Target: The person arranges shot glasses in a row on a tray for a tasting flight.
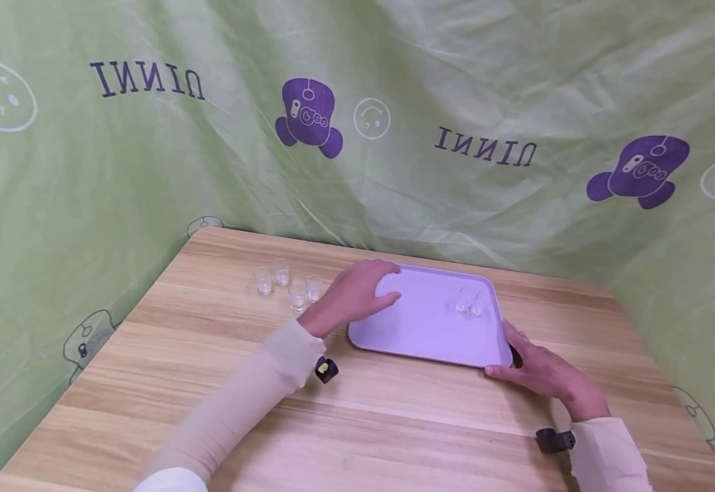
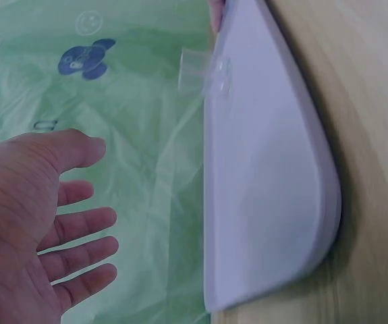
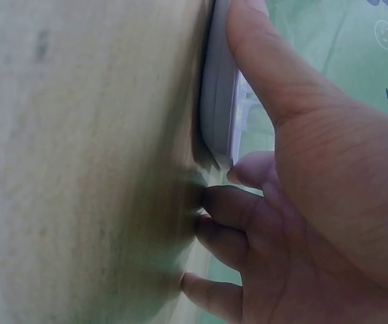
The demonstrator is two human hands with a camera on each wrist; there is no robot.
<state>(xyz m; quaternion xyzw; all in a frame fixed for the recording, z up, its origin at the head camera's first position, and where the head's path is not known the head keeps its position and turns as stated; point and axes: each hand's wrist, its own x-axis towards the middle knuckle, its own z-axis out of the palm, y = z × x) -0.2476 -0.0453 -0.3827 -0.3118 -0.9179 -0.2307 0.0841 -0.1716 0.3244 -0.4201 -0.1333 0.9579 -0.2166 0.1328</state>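
A lavender tray (image 1: 419, 321) lies on the wooden table, with two small clear shot glasses, one of them a shot glass (image 1: 476, 305), standing at its right side. My left hand (image 1: 357, 290) hovers over the tray's left end, fingers spread and holding nothing; in the left wrist view that hand (image 2: 45, 209) is apart from the tray. At the near right corner, my right hand (image 1: 538, 369) holds the tray with its thumb at the front edge and fingers along the right side. Several more clear glasses (image 1: 297, 296) stand on the table left of the tray.
The wooden table (image 1: 394, 437) reaches back to a green printed curtain (image 1: 394, 191) that surrounds it on the back and sides. A dark wrist camera (image 1: 327, 370) sits by the left cuff, another wrist camera (image 1: 554, 441) by the right.
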